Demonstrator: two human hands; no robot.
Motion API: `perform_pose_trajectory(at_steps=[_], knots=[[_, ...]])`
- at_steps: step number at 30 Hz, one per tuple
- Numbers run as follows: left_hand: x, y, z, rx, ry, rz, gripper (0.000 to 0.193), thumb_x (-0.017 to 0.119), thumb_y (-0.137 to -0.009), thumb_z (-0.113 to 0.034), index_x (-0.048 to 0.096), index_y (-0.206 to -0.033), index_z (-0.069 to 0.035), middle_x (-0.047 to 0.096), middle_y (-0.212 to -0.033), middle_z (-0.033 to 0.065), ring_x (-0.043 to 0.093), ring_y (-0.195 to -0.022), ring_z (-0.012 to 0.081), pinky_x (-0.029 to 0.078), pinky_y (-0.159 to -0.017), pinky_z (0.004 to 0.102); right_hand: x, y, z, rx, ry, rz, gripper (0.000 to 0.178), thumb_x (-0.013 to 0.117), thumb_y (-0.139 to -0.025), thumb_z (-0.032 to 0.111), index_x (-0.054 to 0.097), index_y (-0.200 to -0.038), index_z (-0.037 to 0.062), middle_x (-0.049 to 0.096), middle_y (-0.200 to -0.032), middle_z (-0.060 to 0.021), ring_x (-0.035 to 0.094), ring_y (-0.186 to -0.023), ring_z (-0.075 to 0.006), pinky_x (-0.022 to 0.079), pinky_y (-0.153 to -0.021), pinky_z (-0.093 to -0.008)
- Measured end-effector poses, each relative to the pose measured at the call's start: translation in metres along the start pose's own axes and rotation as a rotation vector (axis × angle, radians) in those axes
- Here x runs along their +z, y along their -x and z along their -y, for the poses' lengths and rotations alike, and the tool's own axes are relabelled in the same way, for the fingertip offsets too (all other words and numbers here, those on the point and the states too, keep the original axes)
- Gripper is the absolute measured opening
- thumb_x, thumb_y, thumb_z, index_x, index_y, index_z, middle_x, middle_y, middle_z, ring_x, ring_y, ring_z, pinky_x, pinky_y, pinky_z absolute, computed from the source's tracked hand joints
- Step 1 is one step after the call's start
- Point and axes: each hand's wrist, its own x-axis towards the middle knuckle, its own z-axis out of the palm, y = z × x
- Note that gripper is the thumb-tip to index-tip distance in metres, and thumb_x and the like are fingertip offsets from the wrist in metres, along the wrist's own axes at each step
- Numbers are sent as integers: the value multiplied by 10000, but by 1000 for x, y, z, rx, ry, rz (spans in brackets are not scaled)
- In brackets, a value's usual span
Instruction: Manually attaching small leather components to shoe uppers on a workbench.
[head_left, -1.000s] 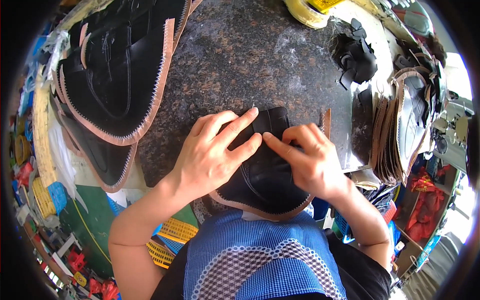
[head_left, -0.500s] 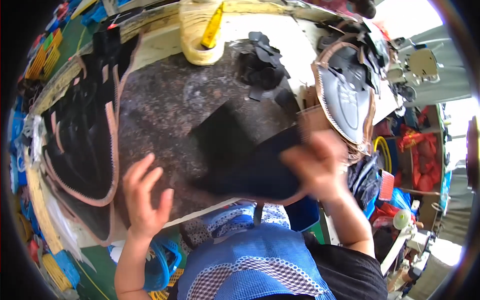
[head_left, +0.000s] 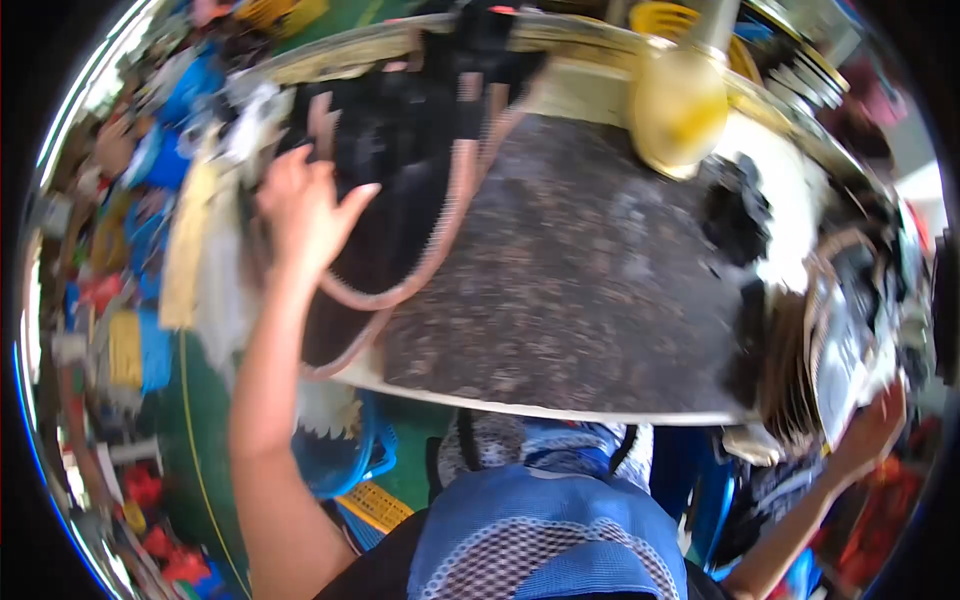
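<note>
Black uppers (head_left: pixel 395 230), brown-edged: overlapping, at the table's (head_left: pixel 590 92) left side. Left hand (head_left: pixel 303 215): over them, fingers and thumb apart; contact I cannot tell. Right hand (head_left: pixel 876 425): blurred, beside the pile (head_left: pixel 788 370) at right; grip I cannot tell. Dark slab (head_left: pixel 560 310): between uppers and pile. Black scraps (head_left: pixel 737 210), yellowish pot (head_left: pixel 678 110): far side.

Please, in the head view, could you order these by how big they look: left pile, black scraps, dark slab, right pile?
Largest to smallest, as they look:
1. Dark slab
2. Left pile
3. Right pile
4. Black scraps

The picture is blurred, but the differences are clear.
</note>
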Motion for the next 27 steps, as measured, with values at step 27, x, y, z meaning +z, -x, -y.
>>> perform_pose_trajectory(at_steps=[27], knots=[[-78,15,-214,584,1137,88,520,807,-851,-141,612,-1326,-55,609,-1313,152,596,-1217,335,457,-1068,469,189,10,158,-434,-250,377,158,756,-828,28,752,-979,76,668,-961,-74,655,-929,-292,544,-805,-390]])
